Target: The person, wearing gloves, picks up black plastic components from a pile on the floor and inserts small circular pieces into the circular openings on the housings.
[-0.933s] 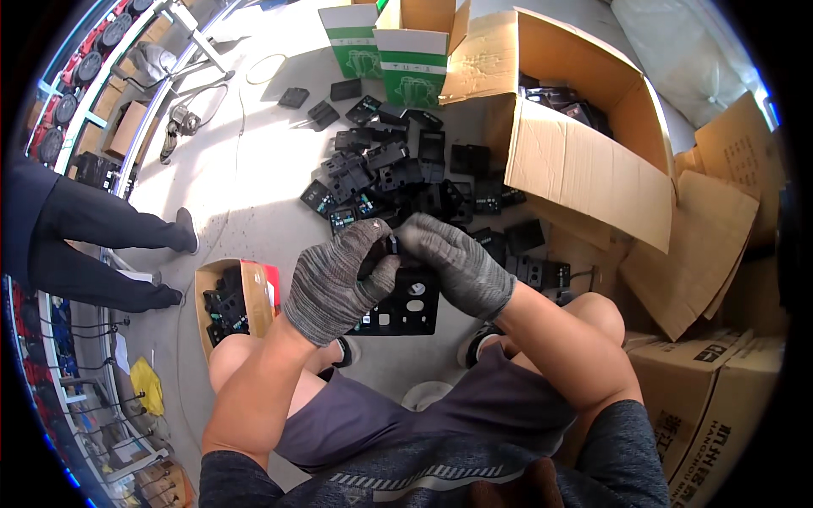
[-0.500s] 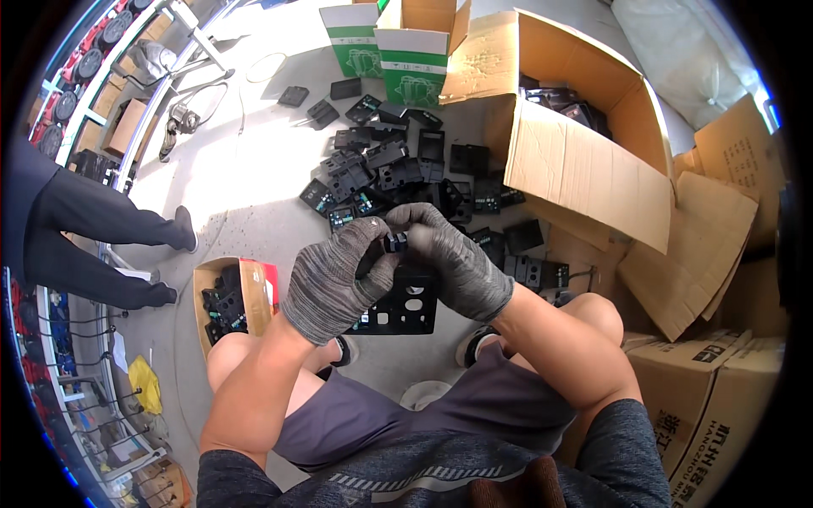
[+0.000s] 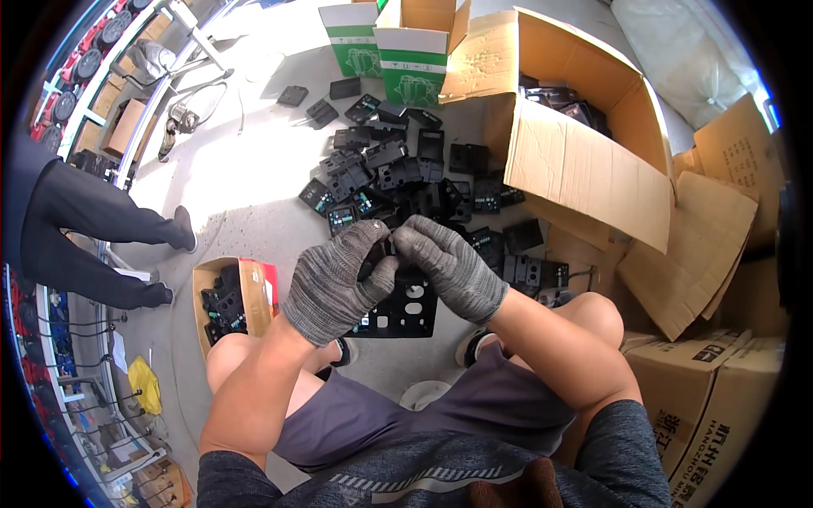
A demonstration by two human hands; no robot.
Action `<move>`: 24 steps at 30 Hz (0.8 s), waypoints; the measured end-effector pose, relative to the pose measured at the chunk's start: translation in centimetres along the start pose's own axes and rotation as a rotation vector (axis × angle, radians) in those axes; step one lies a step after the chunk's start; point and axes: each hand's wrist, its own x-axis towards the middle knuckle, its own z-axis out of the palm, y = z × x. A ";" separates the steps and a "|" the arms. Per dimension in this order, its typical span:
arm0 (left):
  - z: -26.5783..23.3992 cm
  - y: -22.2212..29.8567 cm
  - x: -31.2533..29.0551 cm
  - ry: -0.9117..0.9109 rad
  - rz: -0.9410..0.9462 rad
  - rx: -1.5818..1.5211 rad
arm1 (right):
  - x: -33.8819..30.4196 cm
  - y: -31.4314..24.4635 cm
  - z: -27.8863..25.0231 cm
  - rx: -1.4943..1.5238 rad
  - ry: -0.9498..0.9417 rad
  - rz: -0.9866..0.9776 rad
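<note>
We're clasping the panel in our left hand, probably to steady it, but can't tell if our right hand is gripping anything.

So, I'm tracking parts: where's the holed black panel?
Near the head view's centre, the black panel shows between the left hand and right hand, partly hidden.

A workshop: heaped black parts, cardboard cartons, a loaded rack.
</note>
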 end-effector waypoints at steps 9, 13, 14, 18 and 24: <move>0.1 -0.1 0.1 -0.008 -0.012 -0.046 | 0.2 0.5 0.3 -0.059 0.058 -0.088; -0.3 0.3 0.2 -0.017 -0.051 -0.073 | 0.2 0.3 -0.1 0.002 -0.011 -0.115; -0.4 0.4 0.3 -0.017 -0.051 -0.074 | 0.1 0.3 -0.2 0.051 -0.019 -0.135; -0.9 1.1 0.5 -0.020 -0.138 -0.194 | 0.1 0.1 -0.9 0.242 -0.030 -0.082; -1.0 1.3 0.3 -0.077 -0.118 -0.075 | 0.3 -0.1 -0.9 0.165 -0.050 -0.036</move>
